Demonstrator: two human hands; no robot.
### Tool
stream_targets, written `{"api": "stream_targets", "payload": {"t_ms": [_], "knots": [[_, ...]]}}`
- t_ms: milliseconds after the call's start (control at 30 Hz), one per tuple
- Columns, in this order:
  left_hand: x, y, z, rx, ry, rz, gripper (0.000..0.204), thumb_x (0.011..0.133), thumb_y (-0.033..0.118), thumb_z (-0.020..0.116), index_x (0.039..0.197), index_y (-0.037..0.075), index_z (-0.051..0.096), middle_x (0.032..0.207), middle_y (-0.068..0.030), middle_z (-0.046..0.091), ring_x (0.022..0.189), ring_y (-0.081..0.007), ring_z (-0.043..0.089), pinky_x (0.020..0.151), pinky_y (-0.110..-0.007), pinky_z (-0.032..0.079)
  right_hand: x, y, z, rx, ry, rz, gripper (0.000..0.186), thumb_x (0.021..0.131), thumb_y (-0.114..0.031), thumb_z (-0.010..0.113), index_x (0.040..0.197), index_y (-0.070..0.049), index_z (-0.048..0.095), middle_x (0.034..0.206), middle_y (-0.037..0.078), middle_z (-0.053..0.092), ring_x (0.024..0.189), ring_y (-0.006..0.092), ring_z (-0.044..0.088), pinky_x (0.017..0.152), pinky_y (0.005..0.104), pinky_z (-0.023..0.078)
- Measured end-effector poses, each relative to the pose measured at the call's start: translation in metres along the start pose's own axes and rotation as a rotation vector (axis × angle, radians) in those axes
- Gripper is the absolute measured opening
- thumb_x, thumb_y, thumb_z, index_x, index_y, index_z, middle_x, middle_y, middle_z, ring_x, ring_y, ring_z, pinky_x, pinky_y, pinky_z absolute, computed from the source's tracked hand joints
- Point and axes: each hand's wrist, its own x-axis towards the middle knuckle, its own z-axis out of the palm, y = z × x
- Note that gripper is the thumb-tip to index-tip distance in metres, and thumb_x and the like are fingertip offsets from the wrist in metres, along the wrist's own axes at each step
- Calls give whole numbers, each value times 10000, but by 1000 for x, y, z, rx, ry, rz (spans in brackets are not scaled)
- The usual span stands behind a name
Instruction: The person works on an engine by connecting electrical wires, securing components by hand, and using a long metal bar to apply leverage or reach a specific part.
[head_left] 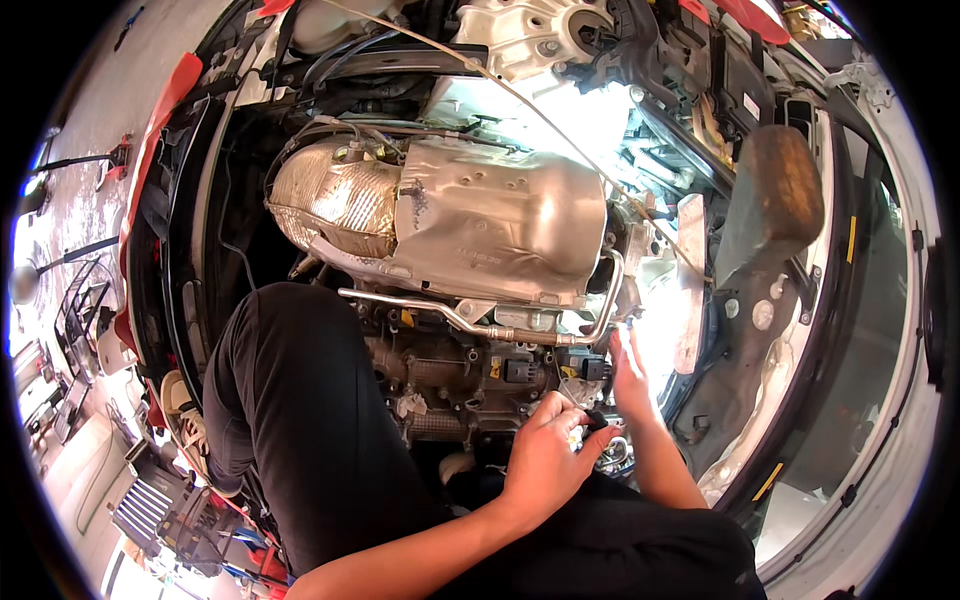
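Note:
My left hand (550,450) is closed with its thumb and fingers round a small black part (598,419), over the lower right of the engine, beside a thin wire or line. My right hand (632,385) reaches up with straightened fingers beside black plug connectors (592,368), its fingertips near a bent metal pipe (540,336); whether they touch it is unclear in the glare. Above both hands lie a dented metal heat shield (500,220) and a crinkled foil-like cover (335,200). The brown engine top (440,370) sits under the pipe.
My black-clad knee (290,380) rests over the engine bay's left side. A thin rod (530,110) crosses diagonally overhead. A rusty brown-grey object (775,200) sticks up at right, before the windscreen edge (850,330). A red body panel edge (170,110), tools and clutter lie at left.

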Motion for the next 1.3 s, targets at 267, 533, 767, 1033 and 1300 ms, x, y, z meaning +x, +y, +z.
{"api": "stream_targets", "payload": {"t_ms": [267, 533, 767, 1033, 1300], "knots": [[2, -4, 5, 70, 33, 86, 338, 788, 272, 808, 862, -35, 686, 812, -77, 583, 655, -210, 561, 593, -320, 467, 46, -46, -22, -115, -469, 325, 557, 904, -467, 622, 1244, -27, 578, 1195, 111, 631, 1120, 220, 544, 988, 346, 383], [2, 5, 2, -9, 155, -5, 250, 800, 165, 781, 797, -42, 642, 773, -94, 571, 660, -220, 581, 610, -318, 469, 57, -24, -15, 5, -521, 254, 355, 913, -229, 614, 1246, -113, 657, 1191, 32, 666, 1107, 155, 573, 990, 313, 417], [-8, -10, -8, -162, 234, -56, 109, 808, 19, 677, 761, -43, 600, 805, -91, 583, 689, -152, 584, 618, -282, 471, 63, 14, -12, -170, -428, 317, 356, 892, -253, 678, 1212, -96, 662, 1146, 24, 681, 1072, 136, 592, 953, 321, 441], [-15, -15, -13, -437, 250, -222, 77, 919, 0, 570, 856, -44, 571, 915, -7, 542, 748, -31, 480, 656, -195, 406, 56, -62, -18, 95, -667, 306, 557, 853, -454, 720, 1276, -110, 606, 1207, 26, 653, 1151, 168, 563, 1016, 324, 397], [-26, -15, -8, -746, 206, -514, 121, 929, 14, 547, 881, -77, 611, 942, -89, 626, 904, -162, 631, 856, -257, 499, 53, -56, -20, 39, -629, 362, 559, 839, -476, 717, 1265, -129, 614, 1244, 35, 633, 1200, 185, 535, 1027, 330, 385]]}}
